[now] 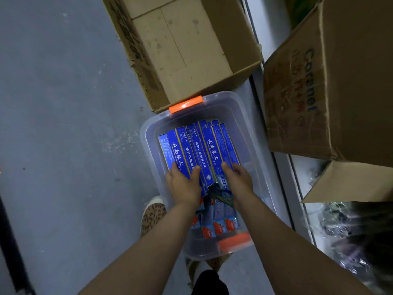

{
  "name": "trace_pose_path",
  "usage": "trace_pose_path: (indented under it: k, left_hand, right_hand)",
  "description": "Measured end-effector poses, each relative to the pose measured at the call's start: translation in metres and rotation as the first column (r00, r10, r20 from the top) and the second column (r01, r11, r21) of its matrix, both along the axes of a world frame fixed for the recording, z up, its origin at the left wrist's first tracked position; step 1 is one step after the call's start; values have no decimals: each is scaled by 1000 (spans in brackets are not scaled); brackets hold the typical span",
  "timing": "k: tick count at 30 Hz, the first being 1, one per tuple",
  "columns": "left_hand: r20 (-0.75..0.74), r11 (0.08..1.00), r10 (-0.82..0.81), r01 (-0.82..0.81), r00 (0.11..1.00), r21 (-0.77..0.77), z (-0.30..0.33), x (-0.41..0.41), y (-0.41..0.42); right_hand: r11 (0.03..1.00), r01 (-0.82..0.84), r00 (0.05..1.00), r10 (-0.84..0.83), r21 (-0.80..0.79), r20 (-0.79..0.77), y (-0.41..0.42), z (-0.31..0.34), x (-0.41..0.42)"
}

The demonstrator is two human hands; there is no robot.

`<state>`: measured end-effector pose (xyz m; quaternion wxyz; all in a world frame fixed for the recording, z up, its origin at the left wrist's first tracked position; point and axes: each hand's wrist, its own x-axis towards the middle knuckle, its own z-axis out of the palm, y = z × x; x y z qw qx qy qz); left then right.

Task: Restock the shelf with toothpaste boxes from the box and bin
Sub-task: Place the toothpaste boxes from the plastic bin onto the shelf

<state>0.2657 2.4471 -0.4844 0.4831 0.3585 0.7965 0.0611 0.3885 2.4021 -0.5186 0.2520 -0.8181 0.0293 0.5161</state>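
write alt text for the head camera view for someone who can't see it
Both hands, left hand and right hand, grip a stack of blue toothpaste boxes inside a clear plastic bin on the grey floor. An open cardboard box sits just beyond the bin.

A grey concrete floor fills the left of the scene, scuffed and speckled. A leopard-print shoe rests on it. At right, a worn brown carton printed with "Coramel" in blue letters sits tilted, one flap hanging open below it. Beneath that flap, crinkled clear plastic wrap lies heaped in blur. A dark strip runs along the lower left edge.
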Motion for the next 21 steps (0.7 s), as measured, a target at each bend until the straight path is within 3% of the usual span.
trace_pose_path:
  k: [10,16,21]
  left_hand:
    - [-128,994,106,-108,986,-7,-17,12,3]
    - [-79,981,171,-177,982,-75,-5,10,10]
    - [46,942,311,-302,949,-143,35,6,8]
  right_hand:
    - [995,1,994,11,-102,112,-3,-24,-5]
    - [998,10,995,-4,-61,101,-5,0,-10]
    - [999,39,994,-40,16,99,-6,56,-18]
